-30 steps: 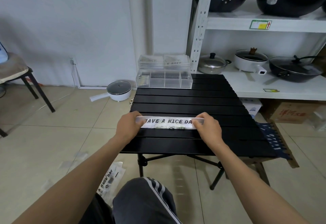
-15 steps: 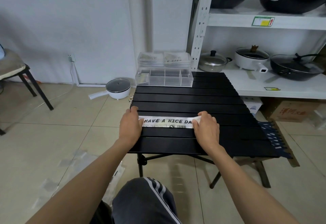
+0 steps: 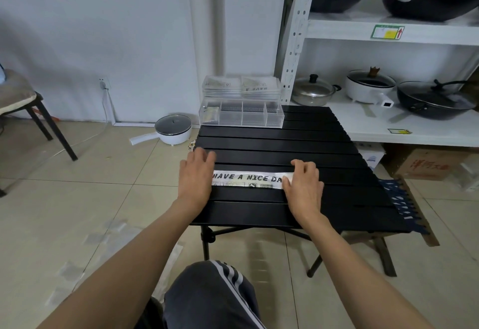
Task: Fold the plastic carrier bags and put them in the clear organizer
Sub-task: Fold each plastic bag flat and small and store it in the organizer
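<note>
Clear organizer (image 3: 241, 116): stood at the far left corner of the table, a low transparent box split by dividers into a row of compartments; the leftmost compartment held a small folded bag (image 3: 210, 114), and dark spring-like coils showed along the back of the others.
Lid or second tray (image 3: 241, 87): a clear piece rose behind the organizer with flat printed bags against it; whether they sat inside it could not be told.
Carrier bag (image 3: 246, 180): lay folded into a long white strip printed "HAVE A NICE DA", flat across the near middle of the table, well apart from the organizer.
Left hand (image 3: 195, 178): rested palm down on the strip's left end, fingers spread and nearly straight, pressing rather than gripping.
Right hand (image 3: 303, 181): covered the strip's right end, fingers bent over it and the thumb pinching the white end of the bag.
Table (image 3: 285, 147): black, slatted, on folding legs.
Floor: pale tiles; a white electric pot (image 3: 173, 129) with a glass lid sat near the wall, and clear plastic bags (image 3: 108, 235) lay scattered at the near left.
Shelving (image 3: 388, 121): white metal rack to the right carrying dark woks, a steel lidded pot and a white cooker.
Chair (image 3: 23, 100): cushioned, dark-legged, at the far left.
Person: one knee in dark striped trousers (image 3: 215, 297) showed at the bottom.
</note>
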Tool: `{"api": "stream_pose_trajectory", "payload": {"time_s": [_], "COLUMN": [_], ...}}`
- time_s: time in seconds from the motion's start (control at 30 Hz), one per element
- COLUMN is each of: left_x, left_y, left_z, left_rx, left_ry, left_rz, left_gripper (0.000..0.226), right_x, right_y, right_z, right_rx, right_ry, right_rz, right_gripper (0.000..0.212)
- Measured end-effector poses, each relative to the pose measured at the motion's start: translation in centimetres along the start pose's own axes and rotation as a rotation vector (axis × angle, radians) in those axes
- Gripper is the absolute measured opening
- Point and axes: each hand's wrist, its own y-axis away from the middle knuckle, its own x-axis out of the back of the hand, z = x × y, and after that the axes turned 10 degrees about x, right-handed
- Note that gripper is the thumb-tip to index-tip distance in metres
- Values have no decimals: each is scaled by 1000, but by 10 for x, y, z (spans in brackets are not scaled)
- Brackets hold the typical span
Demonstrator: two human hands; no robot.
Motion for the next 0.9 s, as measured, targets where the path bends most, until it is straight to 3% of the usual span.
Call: {"api": "stream_pose_trajectory", "payload": {"time_s": [0.1,0.2,0.3,0.4,0.57,0.7,0.8,0.9], "left_x": [1,5,8,8,4,5,12,23], "left_y": [-1,1,3,9,11,10,7,9], "left_z": [7,13,21,31,32,31,34,48], "left_rx": [-242,-215,-177,-125,-97,-136,-158,-303], "left_ry": [-135,-167,-172,-151,-143,-163,-229,-320], "left_rz": [-53,-123,-148,-176,-157,-163,-220,-111], "left_gripper": [29,21,20,43,48,53,58,40], "right_x": [0,-1,0,1,-4,-6,-5,-6], "right_y": [1,-1,-1,-4,6,9,6,6], "right_z": [1,-1,-4,-11,-17,-2,0,-1], "right_rx": [72,143,131,153,639,515,491,475], "right_ry": [121,264,344,322,22,-144,-204,-186], "right_rz": [58,42,-24,-10,29,-174,-200,-221], "right_gripper": [27,13,11,18,19,34,33,33]}}
